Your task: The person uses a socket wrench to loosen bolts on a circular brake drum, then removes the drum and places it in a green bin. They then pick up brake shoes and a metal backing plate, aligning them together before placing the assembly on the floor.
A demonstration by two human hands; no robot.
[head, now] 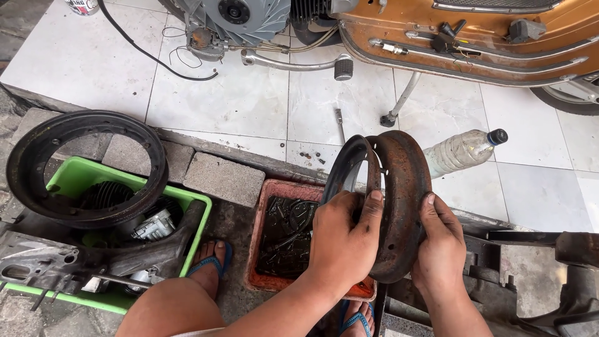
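- Two bare hands grip a rusty split wheel rim [399, 200], held upright on edge above the red tray [262, 193] and the ground.
- Left hand [342, 240] is clamped on the near left side of the rim, thumb [372, 209] pressed up against the darker inner half, fingers wrapped behind.
- Right hand [440, 246] is closed on the rim's right edge, thumb [430, 209] lying on the rusted outer band; the two hands sit apart with the rim between them.
- Below and left of the rim, the red tray holds dark oily liquid with small metal parts [287, 234] lying in it.
- Behind the rim, a clear plastic bottle [462, 151] with a dark cap lies tilted on the white tiles [237, 100].
- Further left, a second, black rim [37, 150] rests on the edge of a green crate [78, 175] filled with engine pieces.
- Along the top of the view stands an orange-brown scooter [474, 43], its kick-start lever [293, 62] and stand [399, 103] visible.
- Two feet in blue flip-flops [212, 262] show near the tray, one by the crate and one under the left forearm.
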